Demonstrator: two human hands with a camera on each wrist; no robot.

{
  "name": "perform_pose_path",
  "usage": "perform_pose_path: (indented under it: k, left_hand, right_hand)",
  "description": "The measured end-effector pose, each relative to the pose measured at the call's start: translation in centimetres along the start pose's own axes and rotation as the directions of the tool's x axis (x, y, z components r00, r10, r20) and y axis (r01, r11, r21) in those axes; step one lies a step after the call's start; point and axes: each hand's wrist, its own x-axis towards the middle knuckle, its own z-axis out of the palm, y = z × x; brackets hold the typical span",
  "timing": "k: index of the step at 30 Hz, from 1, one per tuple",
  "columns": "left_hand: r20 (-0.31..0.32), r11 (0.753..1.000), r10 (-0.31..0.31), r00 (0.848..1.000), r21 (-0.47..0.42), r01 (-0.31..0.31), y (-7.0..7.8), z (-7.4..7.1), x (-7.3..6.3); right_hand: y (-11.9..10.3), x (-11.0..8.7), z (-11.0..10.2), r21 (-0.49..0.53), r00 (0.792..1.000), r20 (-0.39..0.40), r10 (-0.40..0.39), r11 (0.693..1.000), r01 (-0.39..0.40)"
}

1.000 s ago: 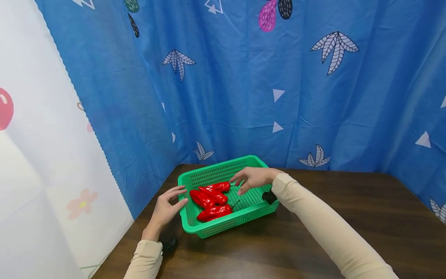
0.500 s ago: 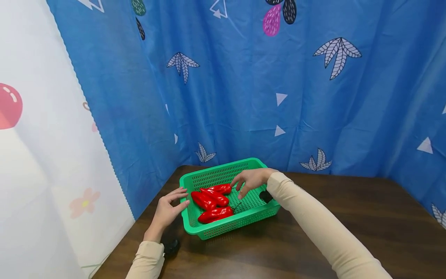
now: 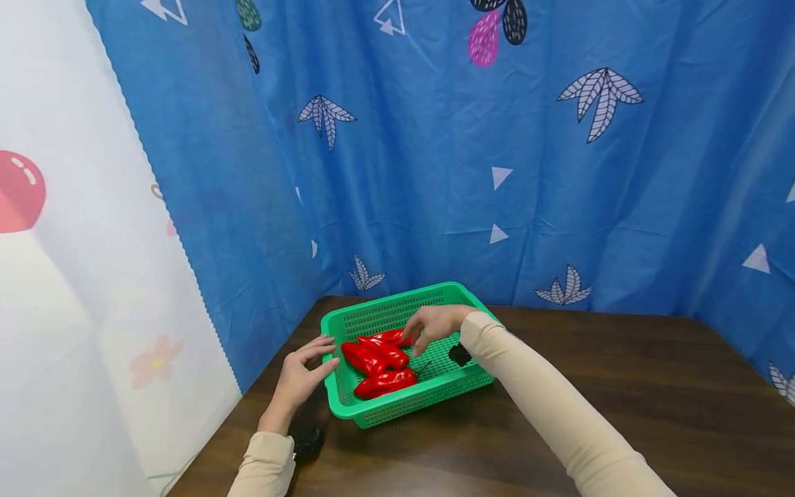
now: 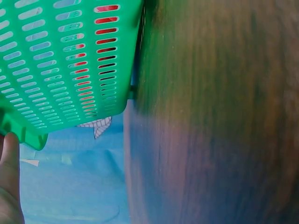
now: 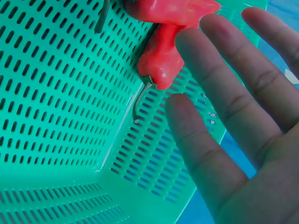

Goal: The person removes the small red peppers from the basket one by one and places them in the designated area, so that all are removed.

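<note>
Several glossy red peppers (image 3: 385,384) with thin green stems lie in a green perforated plastic basket (image 3: 422,393), grouped toward its left side. My left hand (image 3: 298,373) is at the basket's left rim, its fingertips and thumb lightly over the edge. In the left wrist view, one finger (image 4: 9,163) overlaps the rim's end. My right hand (image 3: 431,326) hovers inside the basket, fingertips beside the rear pepper (image 3: 391,336). Up close in the right wrist view, its fingers (image 5: 229,98) are spread and hold nothing, with a pepper (image 5: 161,60) and its curved stem just beyond them.
The basket stands on a dark wooden table (image 3: 590,400). Behind the table hangs a blue patterned curtain (image 3: 435,172), with a white printed sheet (image 3: 81,310) on the left. A small black device (image 3: 307,442) sits at the left wrist, another black one (image 3: 459,355) by the right wrist.
My right hand has shifted slightly left and lower toward the rear pepper. The left hand has stayed at the rim, and the peppers have not moved.
</note>
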Motion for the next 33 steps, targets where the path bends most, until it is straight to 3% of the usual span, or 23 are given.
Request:
perform_pose_path:
  k: [7,10,18,24,33]
  left_hand:
    - [0.033,1.000,-0.012,0.999,0.008,0.012,3.2,-0.7,-0.5]
    - [0.035,1.000,-0.019,0.999,0.004,0.018,3.7,-0.8,-0.6]
    - [0.003,1.000,0.000,1.000,-0.012,0.000,-0.5,-0.1,0.0]
    - [0.003,1.000,0.008,1.000,-0.029,-0.007,-0.6,-0.1,0.1]
    - [0.006,0.999,0.008,1.000,-0.043,-0.007,-0.7,0.0,0.0]
  right_hand:
    - [0.3,0.8,0.3,-0.005,1.000,0.008,0.011,1.000,-0.011]
    - [0.5,1.1,0.5,0.010,0.999,0.030,0.010,1.000,-0.010]
    - [0.5,1.9,1.2,0.016,0.995,0.102,0.015,1.000,-0.016]
    - [1.0,2.6,1.6,0.039,0.988,0.150,0.024,0.999,-0.030]
    - [1.6,3.1,2.1,-0.016,0.977,0.207,0.055,0.998,-0.052]
